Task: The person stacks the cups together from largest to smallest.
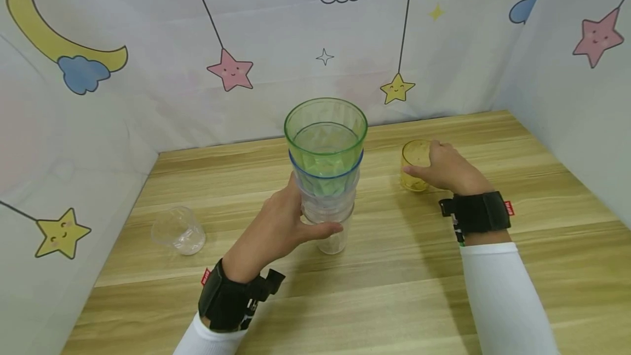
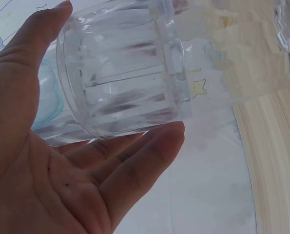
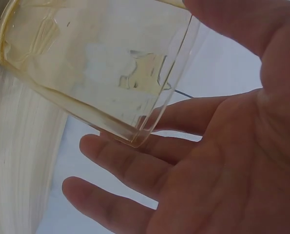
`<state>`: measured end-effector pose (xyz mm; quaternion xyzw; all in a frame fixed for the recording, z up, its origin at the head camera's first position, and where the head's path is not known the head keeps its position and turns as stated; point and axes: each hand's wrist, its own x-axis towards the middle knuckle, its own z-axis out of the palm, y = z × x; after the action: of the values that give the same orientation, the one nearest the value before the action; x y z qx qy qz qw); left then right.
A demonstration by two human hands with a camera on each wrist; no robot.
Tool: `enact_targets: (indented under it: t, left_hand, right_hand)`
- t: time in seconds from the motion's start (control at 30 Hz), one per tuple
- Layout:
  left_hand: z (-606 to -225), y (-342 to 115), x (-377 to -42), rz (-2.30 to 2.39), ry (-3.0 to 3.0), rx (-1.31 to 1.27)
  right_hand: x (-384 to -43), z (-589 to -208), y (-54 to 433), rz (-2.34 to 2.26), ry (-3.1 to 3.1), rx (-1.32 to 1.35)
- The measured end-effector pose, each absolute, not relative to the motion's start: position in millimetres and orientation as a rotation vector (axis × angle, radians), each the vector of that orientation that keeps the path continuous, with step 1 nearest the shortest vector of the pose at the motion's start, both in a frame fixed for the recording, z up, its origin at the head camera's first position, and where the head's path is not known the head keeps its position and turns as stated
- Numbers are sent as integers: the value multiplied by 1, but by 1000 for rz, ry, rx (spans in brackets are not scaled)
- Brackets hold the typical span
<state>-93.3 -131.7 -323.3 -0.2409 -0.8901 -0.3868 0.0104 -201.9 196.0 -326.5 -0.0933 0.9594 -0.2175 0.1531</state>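
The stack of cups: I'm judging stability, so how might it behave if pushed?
The stack of cups would probably tip readily, being tall and seemingly narrower toward its base. It may feel slippery, since it looks smooth and glossy, and likely stiff, keeping its round shape.

A bare lane of wood-grain surface point(image 1: 379, 207) runs between the stack of transparent green, blue-rimmed and colourless cups point(image 1: 326, 166) and the round transparent yellow cup point(image 1: 413, 171); a white printed cloth wall point(image 1: 286, 32) blocks the back, a colourless transparent cup point(image 1: 184, 234) the left.
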Motion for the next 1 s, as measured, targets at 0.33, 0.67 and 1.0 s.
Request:
enact_targets:
  t: [0.33,0.67,1.0]
  left_hand:
    - [-323,-132,-94,-1206,-2780,-745]
    - [-324,-132,-94,-1212,-2765,-775]
    - [-323,-133,-93,-1226,-2765,-780]
  right_hand:
    - [-202,-327,194,-599,2762,-299]
    - [-196,-321,190,-631,2799,-293]
    - [-186,-309,184,-701,2853,-315]
